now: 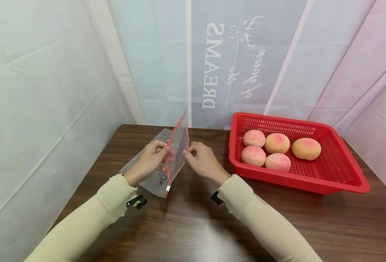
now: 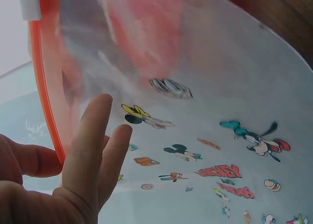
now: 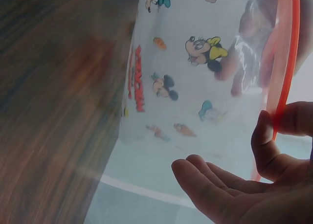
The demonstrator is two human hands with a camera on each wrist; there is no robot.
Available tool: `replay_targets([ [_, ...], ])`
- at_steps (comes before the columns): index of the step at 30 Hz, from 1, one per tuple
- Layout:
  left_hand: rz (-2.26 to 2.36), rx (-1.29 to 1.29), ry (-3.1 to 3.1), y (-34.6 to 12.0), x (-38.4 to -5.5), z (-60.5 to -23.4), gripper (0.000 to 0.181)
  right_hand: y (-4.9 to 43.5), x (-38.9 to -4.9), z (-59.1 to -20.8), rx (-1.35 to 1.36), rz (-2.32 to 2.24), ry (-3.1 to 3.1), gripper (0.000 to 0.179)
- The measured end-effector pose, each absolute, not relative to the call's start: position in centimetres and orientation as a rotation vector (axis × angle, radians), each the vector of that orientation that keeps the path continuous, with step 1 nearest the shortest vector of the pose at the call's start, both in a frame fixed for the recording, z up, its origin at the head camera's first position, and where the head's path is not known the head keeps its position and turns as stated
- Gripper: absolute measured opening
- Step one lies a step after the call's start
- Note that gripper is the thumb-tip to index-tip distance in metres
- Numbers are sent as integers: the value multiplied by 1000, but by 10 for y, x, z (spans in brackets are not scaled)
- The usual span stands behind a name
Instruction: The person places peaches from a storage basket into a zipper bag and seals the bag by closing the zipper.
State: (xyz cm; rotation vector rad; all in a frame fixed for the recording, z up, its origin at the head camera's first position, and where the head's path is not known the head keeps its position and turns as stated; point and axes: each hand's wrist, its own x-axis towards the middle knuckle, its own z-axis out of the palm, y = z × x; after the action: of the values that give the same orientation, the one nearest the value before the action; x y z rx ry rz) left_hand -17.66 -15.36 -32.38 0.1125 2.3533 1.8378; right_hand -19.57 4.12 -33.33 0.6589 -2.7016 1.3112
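Observation:
A clear zip bag (image 1: pixel 178 145) with red zipper edges and printed cartoon figures is held up over the table, its mouth spread apart. My left hand (image 1: pixel 149 160) pinches the near-left red edge between thumb and finger; its other fingers extend along the printed side in the left wrist view. Opposite, my right hand (image 1: pixel 204 160) pinches the other red edge by thumb and index finger, and its remaining fingers (image 3: pixel 200 180) reach out beside the film. A white slider (image 1: pixel 168 188) sits at the zipper's lower end. Through the film, nothing can be made out inside the bag.
Right of the hands stands a red plastic basket (image 1: pixel 350 163) with slotted walls. Several round, peach-like pieces (image 1: pixel 277 143) in pink and yellow lie in it. Behind the brown wooden table (image 1: pixel 193 225) hangs a pale curtain (image 1: pixel 166 54) with lettering; white cloth (image 1: pixel 42 109) borders the left.

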Motion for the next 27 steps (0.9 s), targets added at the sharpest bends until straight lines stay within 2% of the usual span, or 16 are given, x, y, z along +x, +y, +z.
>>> replay_targets([
  [11, 1959, 93, 2260, -157, -184, -303, 21, 68, -209, -317, 556, 1482, -2756, 23],
  [18, 1977, 65, 2250, -162, -187, -294, 17, 81, -217, -310, 403, 1969, -2649, 22],
  [27, 1944, 42, 2319, -170, -190, -286, 25, 92, -222, -306, 334, 2094, -2594, 22],
])
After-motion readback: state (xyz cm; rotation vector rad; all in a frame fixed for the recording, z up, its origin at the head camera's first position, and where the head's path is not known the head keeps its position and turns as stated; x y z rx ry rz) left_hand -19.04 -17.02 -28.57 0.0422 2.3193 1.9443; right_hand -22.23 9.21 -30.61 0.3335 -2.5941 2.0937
